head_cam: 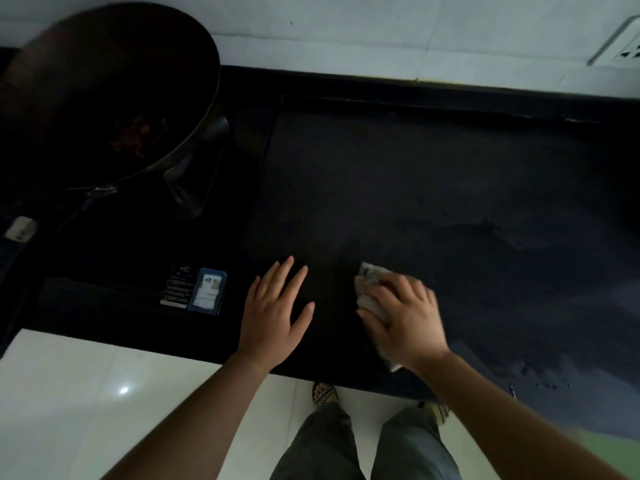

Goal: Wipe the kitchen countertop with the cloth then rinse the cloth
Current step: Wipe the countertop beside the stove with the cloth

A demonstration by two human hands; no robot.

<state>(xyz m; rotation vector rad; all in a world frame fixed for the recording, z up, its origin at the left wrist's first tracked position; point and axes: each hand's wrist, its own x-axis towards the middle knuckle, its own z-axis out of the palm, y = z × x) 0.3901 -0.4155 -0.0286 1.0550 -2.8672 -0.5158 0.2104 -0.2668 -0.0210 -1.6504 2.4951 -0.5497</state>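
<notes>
The dark countertop (433,188) fills the middle of the view. My right hand (405,317) presses a pale crumpled cloth (369,282) flat against the counter near its front edge; the cloth shows beyond my fingertips and under my wrist. My left hand (277,313) lies flat on the counter to the left of the cloth, fingers spread, holding nothing. Wet streaks show on the counter to the right.
A large dark wok (104,98) with a handle sits on the stove at the back left. Stickers (197,289) mark the stove's front panel. White wall tiles (346,36) run behind the counter. White floor tiles (86,393) and my legs are below.
</notes>
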